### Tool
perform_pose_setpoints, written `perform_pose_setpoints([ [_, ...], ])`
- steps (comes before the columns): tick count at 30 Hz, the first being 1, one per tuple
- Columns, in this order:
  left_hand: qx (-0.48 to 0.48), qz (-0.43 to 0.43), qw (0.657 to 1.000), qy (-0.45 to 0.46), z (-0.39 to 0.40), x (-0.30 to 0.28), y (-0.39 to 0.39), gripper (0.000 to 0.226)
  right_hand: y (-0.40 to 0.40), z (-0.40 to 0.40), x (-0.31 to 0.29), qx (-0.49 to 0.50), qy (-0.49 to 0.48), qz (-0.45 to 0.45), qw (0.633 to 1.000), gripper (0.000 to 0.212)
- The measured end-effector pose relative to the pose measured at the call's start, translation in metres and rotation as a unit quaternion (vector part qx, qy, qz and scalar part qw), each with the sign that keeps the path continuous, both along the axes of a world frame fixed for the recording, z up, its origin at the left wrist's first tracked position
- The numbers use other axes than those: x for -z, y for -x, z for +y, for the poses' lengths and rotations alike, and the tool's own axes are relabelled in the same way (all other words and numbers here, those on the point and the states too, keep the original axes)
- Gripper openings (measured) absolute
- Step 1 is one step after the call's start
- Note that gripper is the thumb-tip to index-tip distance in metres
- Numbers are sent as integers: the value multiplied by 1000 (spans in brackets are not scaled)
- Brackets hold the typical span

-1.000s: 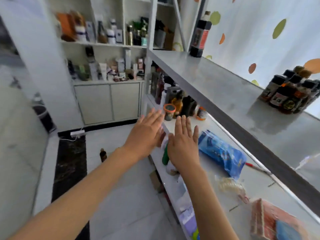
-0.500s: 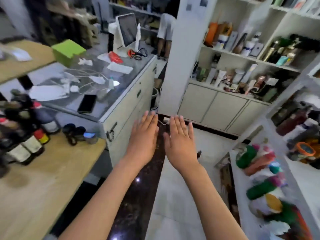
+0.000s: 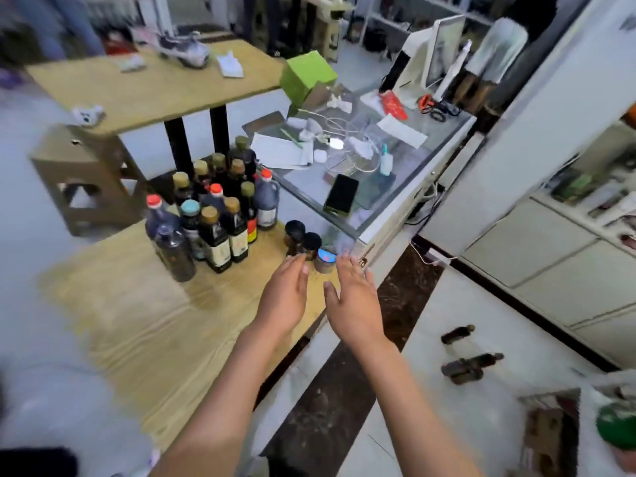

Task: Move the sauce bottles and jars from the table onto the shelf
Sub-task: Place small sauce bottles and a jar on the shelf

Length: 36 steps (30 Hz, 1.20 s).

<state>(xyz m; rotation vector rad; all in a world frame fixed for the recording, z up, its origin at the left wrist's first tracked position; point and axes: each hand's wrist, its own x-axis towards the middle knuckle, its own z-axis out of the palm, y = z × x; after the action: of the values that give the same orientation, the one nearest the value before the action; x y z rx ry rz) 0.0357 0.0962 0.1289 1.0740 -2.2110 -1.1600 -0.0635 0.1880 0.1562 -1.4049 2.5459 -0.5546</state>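
Now, head view:
Hands: left hand (image 3: 285, 297) and right hand (image 3: 354, 301) both spread wide with straight fingers, holding nothing, reaching side by side toward the jars; whether any fingertip touches one is not clear.
Blue-lidded jar (image 3: 326, 259): stands at the tabletop's (image 3: 137, 321) edge, at 12 o'clock from the gap between the hands, nearest to them. Small and squat, probably glass, so stiff, breakable and smooth; likely light enough for one hand. Best held round the body below the lid.
Dark-lidded jars (image 3: 303, 237): two, close behind it at 11 o'clock; contents look dark, too blurred to name. Same hold.
Bottles (image 3: 213, 215): a tight cluster at 10 o'clock from the hands, well apart from the jars, all upright and capped. Most hold dark liquid, seemingly near full, so fairly heavy. Narrow necks, wider bodies; grip the body rather than the cap. Packed close, so an outer bottle looks easiest to take first, and knocking a neighbour over is a risk.
Red-capped jugs (image 3: 161, 228): larger and likely heaviest; two hands may suit.
Shelf: not clearly in sight from this angle.
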Motion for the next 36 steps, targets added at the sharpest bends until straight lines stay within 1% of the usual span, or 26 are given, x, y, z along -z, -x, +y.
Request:
perform_pose_setpoints([
  [4, -40, -15, 998, -54, -20, 15, -15, 41, 3, -26, 28, 19, -3, -45, 999, 56],
  [8, -73, -23, 994, -82, -44, 32, -11, 40, 20, -52, 50, 56, 3, -116, 992, 53],
  [14, -86, -28, 987, -134, -79, 55, 28, 35, 68, -95, 98, 166, 15, -218, 962, 46],
  [16, -87, -49, 985, -143, -97, 62, 48, 35, 89, -113, 120, 194, 16, -242, 951, 46],
  [18, -87, -79, 980, -163, -116, 64, 71, 37, 106, -126, 138, 218, -5, -253, 942, 46],
  [20, -91, -108, 973, -182, -135, 67, 98, 40, 123, -138, 152, 247, -50, -267, 930, 54],
  [23, -78, -121, 974, -173, -155, 86, 129, 50, 141, -152, 174, 268, -104, -276, 917, 70],
  [25, -74, -143, 976, -149, -162, 106, 144, 55, 149, -158, 187, 279, -117, -293, 907, 76],
  [27, -79, -175, 973, -125, -166, 112, 151, 49, 150, -161, 196, 303, -99, -327, 890, 78],
  [29, -83, -191, 972, -108, -171, 118, 153, 44, 151, -163, 202, 329, -79, -346, 875, 76],
  [32, -76, -193, 974, -94, -179, 118, 154, 48, 149, -163, 209, 345, -55, -347, 871, 73],
  [34, -72, -206, 972, -90, -181, 117, 155, 42, 148, -163, 208, 347, -28, -346, 871, 71],
  [36, -76, -196, 973, -95, -182, 119, 154, 34, 147, -162, 207, 347, 7, -355, 868, 64],
])
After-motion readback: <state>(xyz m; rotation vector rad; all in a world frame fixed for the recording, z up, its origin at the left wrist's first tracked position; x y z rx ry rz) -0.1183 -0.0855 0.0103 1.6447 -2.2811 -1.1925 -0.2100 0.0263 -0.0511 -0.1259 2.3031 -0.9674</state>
